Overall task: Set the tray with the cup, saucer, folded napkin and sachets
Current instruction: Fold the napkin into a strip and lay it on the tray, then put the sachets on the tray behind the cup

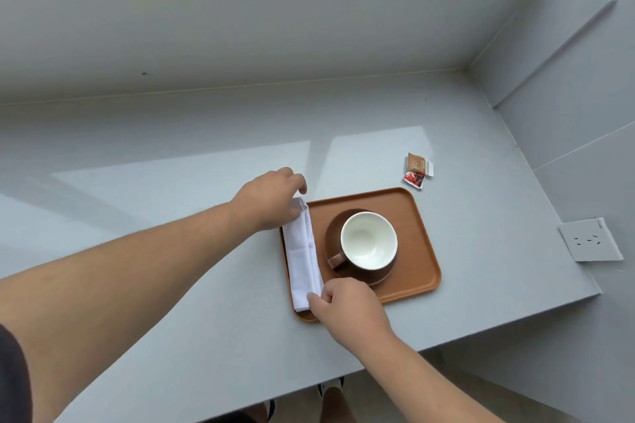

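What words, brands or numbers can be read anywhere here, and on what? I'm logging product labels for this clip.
Nothing can be read.
Brown sachet: pale print, too small to read.
Red sachet: white and dark markings, blurred.
White sachet edge: dark print, too small.
Wall socket plate: only slots, no text.
Cup, saucer, napkin, tray: no print shows.

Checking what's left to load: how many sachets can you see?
2. A brown sachet and a red sachet lie touching on the counter beyond the tray, not on it. A white edge beside them may be a third.
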Action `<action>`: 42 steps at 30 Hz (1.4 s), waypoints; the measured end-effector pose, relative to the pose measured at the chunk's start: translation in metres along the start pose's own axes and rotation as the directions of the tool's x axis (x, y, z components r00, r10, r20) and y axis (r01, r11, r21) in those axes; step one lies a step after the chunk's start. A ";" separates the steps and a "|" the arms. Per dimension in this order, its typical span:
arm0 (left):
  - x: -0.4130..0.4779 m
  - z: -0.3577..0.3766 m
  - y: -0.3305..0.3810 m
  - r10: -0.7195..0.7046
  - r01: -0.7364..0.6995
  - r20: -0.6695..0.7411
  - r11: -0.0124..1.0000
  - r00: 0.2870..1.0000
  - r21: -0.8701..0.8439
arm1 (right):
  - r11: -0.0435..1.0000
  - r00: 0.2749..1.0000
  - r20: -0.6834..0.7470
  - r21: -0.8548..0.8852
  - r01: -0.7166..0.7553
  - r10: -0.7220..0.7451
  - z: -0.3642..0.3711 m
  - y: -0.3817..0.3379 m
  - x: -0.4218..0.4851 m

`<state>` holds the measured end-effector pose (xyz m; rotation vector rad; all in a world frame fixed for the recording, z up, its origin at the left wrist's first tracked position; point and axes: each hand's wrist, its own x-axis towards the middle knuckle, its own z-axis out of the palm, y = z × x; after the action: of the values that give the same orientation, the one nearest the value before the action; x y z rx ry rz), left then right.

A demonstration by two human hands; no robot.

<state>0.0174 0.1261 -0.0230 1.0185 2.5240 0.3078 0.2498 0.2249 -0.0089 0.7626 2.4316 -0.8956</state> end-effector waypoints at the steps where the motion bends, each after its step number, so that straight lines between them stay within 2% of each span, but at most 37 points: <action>1: 0.001 -0.002 0.002 0.017 -0.017 -0.008 1.000 1.000 0.000 | 0.999 0.999 -0.035 0.021 0.036 -0.035 -0.006 -0.003 -0.003; 8: 0.015 -0.026 0.026 0.114 -0.114 -0.007 0.994 0.994 -0.005 | 0.961 0.957 -0.284 0.248 0.127 -0.053 -0.074 -0.017 -0.003; 11: 0.026 -0.031 0.042 0.133 -0.133 -0.025 0.991 0.991 -0.012 | 0.950 0.921 -0.389 0.283 0.135 -0.015 -0.109 -0.004 0.015; 13: 0.034 -0.033 0.054 0.137 -0.138 -0.034 0.990 0.990 -0.017 | 0.951 0.912 -0.411 0.286 0.118 0.011 -0.131 0.012 0.030; 16: 0.048 -0.035 0.076 0.132 -0.133 -0.028 0.991 0.991 -0.016 | 0.958 0.911 -0.411 0.272 0.090 0.031 -0.160 0.041 0.057; 21: 0.078 -0.026 0.120 0.106 -0.107 -0.018 0.994 0.994 -0.037 | 0.994 0.930 -0.366 0.104 0.032 0.008 -0.202 0.085 0.102; 25: 0.112 -0.009 0.155 0.043 -0.043 0.003 0.999 0.999 0.010 | 1.000 0.939 -0.343 -0.023 0.000 -0.008 -0.227 0.112 0.141; 33: 0.172 0.028 0.199 -0.199 0.199 0.049 0.980 0.979 0.012 | 0.997 0.955 -0.298 -0.068 -0.020 -0.001 -0.243 0.144 0.213; 36: 0.185 0.036 0.206 -0.260 0.260 0.074 0.966 0.963 0.005 | 0.997 0.962 -0.273 -0.080 -0.014 -0.008 -0.245 0.148 0.232; 42: 0.197 0.047 0.219 -0.337 0.338 0.035 0.941 0.941 -0.005 | 0.993 0.983 -0.177 -0.113 0.030 -0.050 -0.247 0.151 0.253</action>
<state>0.0433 0.4224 -0.0447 0.5630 2.6032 0.2009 0.1032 0.5780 -0.0474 0.7863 2.6377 -0.7280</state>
